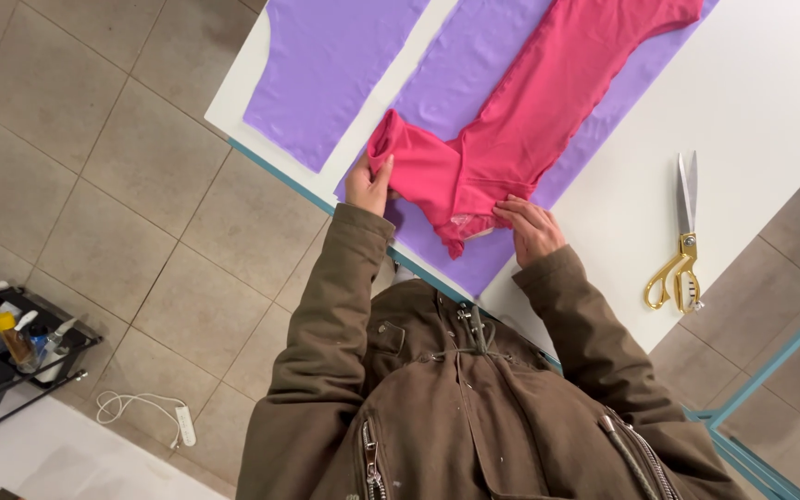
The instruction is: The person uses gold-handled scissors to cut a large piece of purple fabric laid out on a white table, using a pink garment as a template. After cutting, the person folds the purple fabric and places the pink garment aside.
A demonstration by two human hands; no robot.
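The left hand (pixel 368 185) pinches the sleeve end of a pink garment (pixel 520 120), and the right hand (pixel 531 227) presses flat on its lower edge. Purple fabric (pixel 460 79) lies beneath both hands on a white table (pixel 761 102). Scissors (pixel 681 245) rest right of the right hand.

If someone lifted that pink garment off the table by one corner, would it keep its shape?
Probably not. The pink garment lies flat with soft creases and a folded sleeve, so it likely droops. It looks thin, so likely light. Lying on smooth purple fabric, it may slide when the left hand pushes.
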